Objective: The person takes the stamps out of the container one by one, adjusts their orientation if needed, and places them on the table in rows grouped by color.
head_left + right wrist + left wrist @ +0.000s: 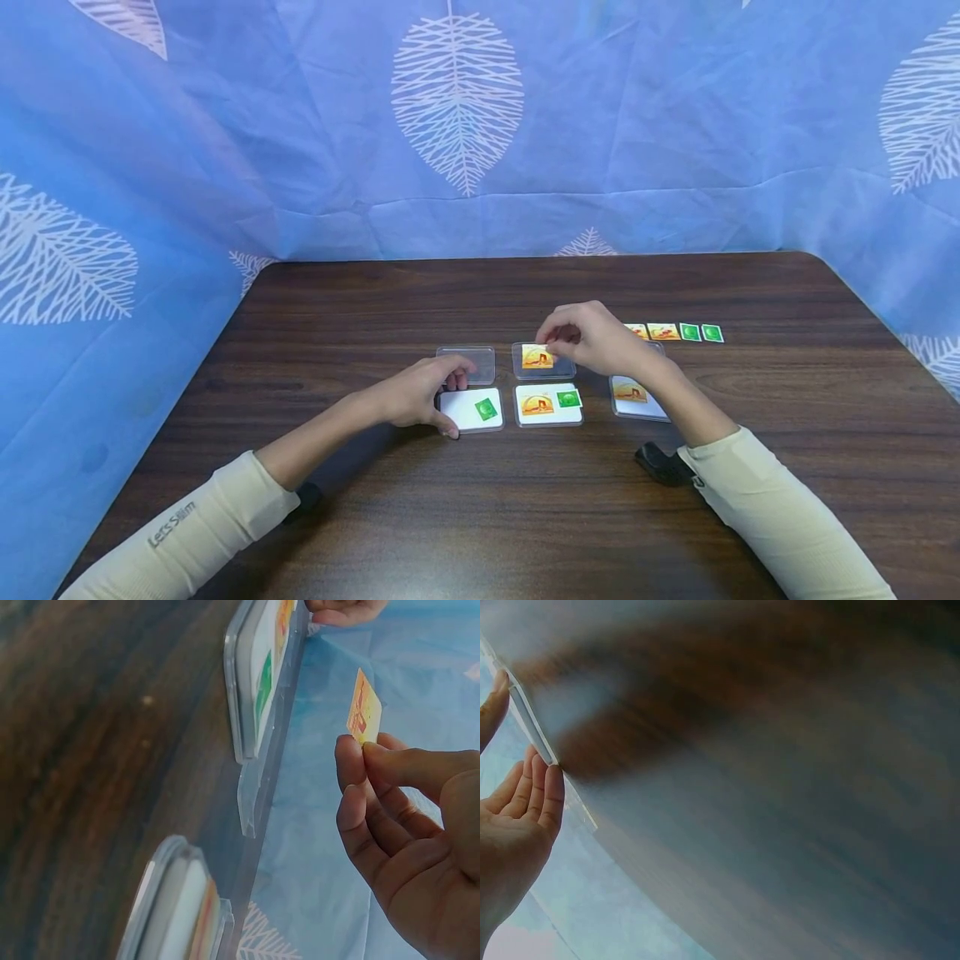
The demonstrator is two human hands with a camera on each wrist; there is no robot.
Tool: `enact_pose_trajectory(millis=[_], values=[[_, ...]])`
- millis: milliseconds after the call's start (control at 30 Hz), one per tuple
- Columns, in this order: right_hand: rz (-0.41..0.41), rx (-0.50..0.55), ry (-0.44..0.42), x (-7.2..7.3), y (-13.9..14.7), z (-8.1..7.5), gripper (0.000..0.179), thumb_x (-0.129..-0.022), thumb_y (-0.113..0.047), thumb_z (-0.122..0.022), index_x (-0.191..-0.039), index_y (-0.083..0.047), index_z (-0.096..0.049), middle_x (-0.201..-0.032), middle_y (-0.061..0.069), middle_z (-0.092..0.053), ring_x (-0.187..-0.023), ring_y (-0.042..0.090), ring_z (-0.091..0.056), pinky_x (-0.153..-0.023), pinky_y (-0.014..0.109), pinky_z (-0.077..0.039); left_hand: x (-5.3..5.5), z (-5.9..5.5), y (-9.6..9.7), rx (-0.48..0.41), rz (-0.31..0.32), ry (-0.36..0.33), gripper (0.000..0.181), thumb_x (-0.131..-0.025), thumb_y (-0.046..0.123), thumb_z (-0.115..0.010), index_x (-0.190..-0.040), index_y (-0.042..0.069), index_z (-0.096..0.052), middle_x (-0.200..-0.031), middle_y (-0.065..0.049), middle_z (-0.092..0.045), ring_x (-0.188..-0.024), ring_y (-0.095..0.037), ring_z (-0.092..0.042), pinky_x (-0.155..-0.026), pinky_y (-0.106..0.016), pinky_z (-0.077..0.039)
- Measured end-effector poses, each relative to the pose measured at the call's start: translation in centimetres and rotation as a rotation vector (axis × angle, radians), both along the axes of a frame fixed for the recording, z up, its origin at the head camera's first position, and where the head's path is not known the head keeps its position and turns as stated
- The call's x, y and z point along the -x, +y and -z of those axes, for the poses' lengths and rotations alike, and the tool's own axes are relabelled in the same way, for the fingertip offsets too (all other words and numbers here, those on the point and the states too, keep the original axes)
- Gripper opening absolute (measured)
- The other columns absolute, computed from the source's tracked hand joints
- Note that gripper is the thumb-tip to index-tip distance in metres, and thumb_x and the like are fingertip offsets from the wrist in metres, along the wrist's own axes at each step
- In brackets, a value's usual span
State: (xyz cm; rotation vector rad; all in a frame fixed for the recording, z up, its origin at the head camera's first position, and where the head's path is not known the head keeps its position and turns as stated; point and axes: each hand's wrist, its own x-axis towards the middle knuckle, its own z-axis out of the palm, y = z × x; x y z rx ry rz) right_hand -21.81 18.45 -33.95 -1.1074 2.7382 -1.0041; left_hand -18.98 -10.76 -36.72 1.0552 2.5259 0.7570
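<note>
My right hand (600, 337) pinches a small orange picture sticker (364, 709) between thumb and fingertips, raised over an open clear lid (567, 372) in the head view. The left hand (412, 392) spans the left clear plastic case (468, 427), thumb at its near edge and fingers at its far edge. That case holds a white insert with a tilted green sticker (486, 409). Beside it the middle case (549, 422) has an orange sticker (537, 405) and a green sticker (569, 399) on its white insert.
A third case (643, 410) with an orange sticker lies to the right, partly under my right forearm. Behind it runs a row of orange stickers (663, 332) and green stickers (712, 333). Another clear lid (480, 358) stands behind the left case. Blue leaf-print cloth (315, 108) hangs behind the table.
</note>
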Motion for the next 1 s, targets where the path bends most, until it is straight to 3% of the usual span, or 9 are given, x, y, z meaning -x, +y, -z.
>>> enact_pose_trajectory(millis=[167,367,633,1000], values=[[0.007,0.020,-0.022,0.0,0.3,-0.2,0.013,-0.087,0.000,-0.065,-0.095,-0.009,-0.070,-0.084,0.000,-0.063,-0.070,0.018,-0.063,-0.060,0.028,-0.050,0.0,0.0,-0.1,-0.005,0.002,-0.001,0.079,-0.065,0.018,-0.087,-0.129,-0.001,-0.045,-0.104,-0.003,-0.054,-0.094,-0.018,-0.051,-0.084,-0.031,-0.044],[0.036,0.010,-0.024,0.3,0.8,-0.3,0.011,-0.088,-0.004,-0.066,-0.096,-0.011,-0.071,-0.087,0.003,-0.064,-0.073,0.011,-0.061,-0.064,0.028,-0.051,-0.1,0.0,-0.2,-0.013,0.005,0.003,0.079,-0.065,0.018,-0.087,-0.129,-0.001,-0.046,-0.104,-0.004,-0.055,-0.094,-0.019,-0.051,-0.084,-0.032,-0.045],[0.075,-0.011,0.002,1.0,1.7,-0.6,0.012,-0.088,-0.005,-0.066,-0.097,-0.011,-0.072,-0.089,0.004,-0.065,-0.072,0.013,-0.059,-0.064,0.029,-0.050,0.0,-0.1,-0.1,-0.011,0.002,0.005,0.077,-0.065,0.018,-0.087,-0.128,-0.001,-0.047,-0.104,-0.004,-0.054,-0.094,-0.018,-0.050,-0.084,-0.030,-0.045],[0.109,0.010,-0.003,1.7,3.0,-0.9,0.013,-0.088,-0.001,-0.065,-0.096,-0.008,-0.071,-0.086,0.002,-0.065,-0.074,0.024,-0.065,-0.063,0.029,-0.051,0.0,0.0,-0.1,-0.019,0.021,0.021,0.075,-0.066,0.020,-0.087,-0.126,-0.001,-0.048,-0.104,-0.003,-0.054,-0.094,-0.018,-0.050,-0.083,-0.029,-0.044]])
